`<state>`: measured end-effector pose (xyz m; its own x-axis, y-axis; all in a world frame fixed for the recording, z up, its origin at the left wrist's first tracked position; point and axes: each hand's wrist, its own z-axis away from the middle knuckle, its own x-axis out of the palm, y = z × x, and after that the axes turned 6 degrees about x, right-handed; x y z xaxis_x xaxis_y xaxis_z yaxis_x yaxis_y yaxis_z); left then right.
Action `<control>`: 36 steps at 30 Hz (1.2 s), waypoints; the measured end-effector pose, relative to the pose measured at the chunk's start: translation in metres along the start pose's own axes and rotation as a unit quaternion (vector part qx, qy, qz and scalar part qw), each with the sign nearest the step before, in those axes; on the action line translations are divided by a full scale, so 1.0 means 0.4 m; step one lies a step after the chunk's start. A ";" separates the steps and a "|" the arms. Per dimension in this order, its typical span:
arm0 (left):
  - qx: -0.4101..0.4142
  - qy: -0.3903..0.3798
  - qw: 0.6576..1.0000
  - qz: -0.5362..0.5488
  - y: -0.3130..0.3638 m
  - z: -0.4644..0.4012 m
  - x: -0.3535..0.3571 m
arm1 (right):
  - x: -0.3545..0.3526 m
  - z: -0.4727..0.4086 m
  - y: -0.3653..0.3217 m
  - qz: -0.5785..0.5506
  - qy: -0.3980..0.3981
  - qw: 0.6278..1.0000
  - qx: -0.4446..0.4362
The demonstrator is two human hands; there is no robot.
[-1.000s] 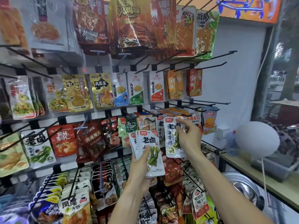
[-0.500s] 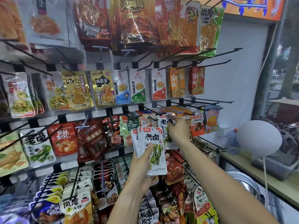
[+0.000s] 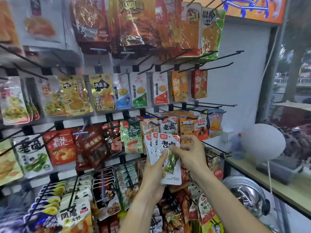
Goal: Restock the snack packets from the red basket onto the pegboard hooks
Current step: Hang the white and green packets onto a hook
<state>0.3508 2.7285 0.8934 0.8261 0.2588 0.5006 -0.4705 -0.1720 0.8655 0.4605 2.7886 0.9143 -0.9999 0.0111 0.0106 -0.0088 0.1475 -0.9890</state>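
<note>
White balloon (image 3: 262, 142) above wooden counter (image 3: 277, 187); steel bowl (image 3: 244, 192) beneath; orange sign (image 3: 252, 7) overhead.

We count two hands (image 3: 152, 177), three white packets (image 3: 170, 158) fanned in them, three white pouches (image 3: 160, 88) in the second row, two noodle packets (image 3: 179, 86) beside those, and one pale balloon (image 3: 262, 142).

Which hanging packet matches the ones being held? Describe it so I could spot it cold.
On the pegboard wall, find the third row down. Right above the hands' fanned stack hangs a white packet with bold black characters and a red corner logo, between a tan packet and an orange one.
</note>
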 end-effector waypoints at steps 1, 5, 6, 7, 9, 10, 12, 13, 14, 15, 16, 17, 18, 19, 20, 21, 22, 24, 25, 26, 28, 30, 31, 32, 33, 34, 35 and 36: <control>-0.013 -0.002 1.000 0.003 0.000 0.000 0.000 | -0.006 -0.002 0.003 -0.015 0.001 1.000 -0.003; -0.035 0.026 0.999 -0.003 -0.001 0.005 -0.004 | -0.023 -0.012 0.012 -0.079 0.039 0.995 -0.040; -0.039 0.037 0.999 -0.004 -0.002 0.008 -0.002 | -0.025 -0.018 0.009 -0.094 0.047 0.993 -0.049; -0.043 0.047 0.998 0.000 -0.010 -0.001 -0.008 | -0.027 -0.027 0.004 -0.105 0.052 0.992 -0.052; -0.040 0.063 0.997 0.017 -0.005 0.004 -0.007 | -0.030 -0.046 -0.012 -0.098 0.053 0.991 -0.068; -0.035 0.068 0.997 0.025 0.000 0.008 -0.006 | -0.030 -0.055 -0.021 -0.083 0.051 0.992 -0.079; -0.010 0.061 0.997 0.042 0.003 0.005 -0.014 | -0.027 -0.075 -0.033 -0.050 0.052 0.993 -0.090; -0.004 0.052 0.998 0.043 0.002 0.004 -0.018 | -0.026 -0.082 -0.039 -0.036 0.053 0.993 -0.096; 0.005 0.042 0.998 0.041 0.005 0.010 -0.017 | -0.024 -0.090 -0.044 -0.020 0.056 0.993 -0.101; 0.010 0.040 0.998 0.039 0.005 0.010 -0.020 | -0.022 -0.097 -0.048 -0.006 0.058 0.993 -0.106; 0.014 0.039 0.998 0.039 0.009 0.015 -0.019 | -0.020 -0.103 -0.051 0.010 0.059 0.992 -0.107; 0.016 0.041 0.998 0.036 0.008 0.012 -0.023 | -0.020 -0.108 -0.054 0.024 0.055 0.992 -0.109; 0.018 0.039 0.999 0.033 0.008 0.010 -0.027 | -0.020 -0.108 -0.059 0.037 0.049 0.992 -0.109; 0.022 0.035 0.999 0.031 0.009 0.009 -0.031 | -0.019 -0.107 -0.061 0.048 0.043 0.992 -0.110; 0.023 0.033 0.999 0.026 0.009 0.007 -0.035 | -0.017 -0.105 -0.061 0.060 0.040 0.991 -0.109; 0.025 0.033 0.999 0.027 0.008 0.004 -0.038 | -0.015 -0.104 -0.060 0.069 0.040 0.991 -0.109; 0.025 0.034 0.999 0.025 0.009 0.003 -0.039 | -0.013 -0.106 -0.058 0.077 0.044 0.990 -0.107; 0.028 0.028 0.999 0.023 0.011 0.002 -0.040 | -0.006 -0.118 -0.054 0.085 0.056 0.989 -0.106; 0.033 0.026 0.999 0.024 0.013 0.001 -0.040 | -0.001 -0.128 -0.053 0.092 0.064 0.989 -0.101; 0.035 0.025 0.999 0.024 0.014 0.000 -0.040 | 0.003 -0.138 -0.053 0.108 0.069 0.988 -0.091; 0.035 0.022 0.999 0.031 0.018 -0.003 -0.041 | 0.018 -0.154 -0.056 0.136 0.071 0.985 -0.075; 0.036 0.015 0.999 0.028 0.018 -0.006 -0.045 | 0.038 -0.166 -0.067 0.150 0.065 0.984 -0.073; 0.039 0.009 0.999 0.025 0.019 -0.007 -0.047 | 0.050 -0.173 -0.073 0.152 0.065 0.984 -0.071; 0.042 0.007 0.999 0.021 0.021 -0.007 -0.049 | 0.062 -0.180 -0.079 0.158 0.066 0.983 -0.069; 0.045 0.009 0.999 0.018 0.022 -0.006 -0.051 | 0.074 -0.184 -0.082 0.168 0.066 0.981 -0.065; 0.048 0.011 0.999 0.017 0.023 -0.007 -0.054 | 0.083 -0.187 -0.083 0.180 0.066 0.979 -0.064; 0.051 0.012 0.998 0.019 0.024 -0.008 -0.056 | 0.090 -0.191 -0.078 0.189 0.067 0.978 -0.061; 0.052 0.012 0.998 0.018 0.024 -0.009 -0.060 | 0.090 -0.184 -0.074 0.194 0.067 0.977 -0.059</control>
<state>0.3254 2.7242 0.8897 0.8017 0.2727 0.5319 -0.4636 -0.2780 0.8413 0.4258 2.8575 0.9549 -0.9166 0.2179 -0.3353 0.3808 0.2194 -0.8983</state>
